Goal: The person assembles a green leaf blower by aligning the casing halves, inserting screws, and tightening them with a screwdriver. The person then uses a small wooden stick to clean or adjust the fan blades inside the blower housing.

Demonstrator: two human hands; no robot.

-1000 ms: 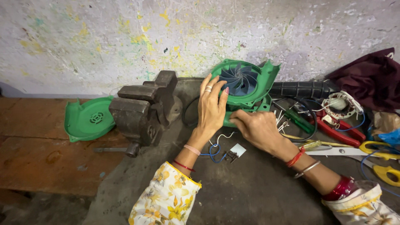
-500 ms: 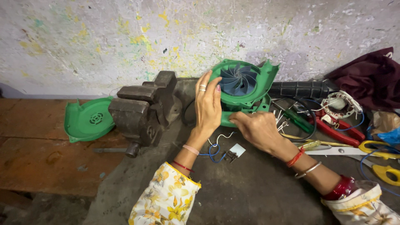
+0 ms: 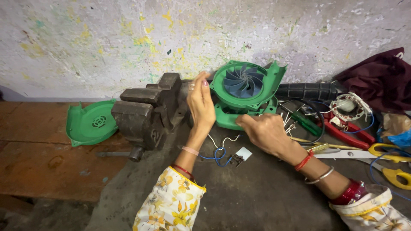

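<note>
Left hand point(image 3: 201, 105): fingers now upright, flat against green blower housing point(image 3: 246, 92) | right hand point(image 3: 265, 132): fingers curled, still gripping its lower edge | housing tilted up.

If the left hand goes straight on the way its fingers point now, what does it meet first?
The left hand points up and slightly right, its fingers by the rim of the green blower housing. Going on, it would probably pass that rim and meet the paint-speckled wall first, though depth is unclear.

Paint-flecked plaster wall point(image 3: 107, 38) behind a worn wooden bench point(image 3: 34, 158)
</note>
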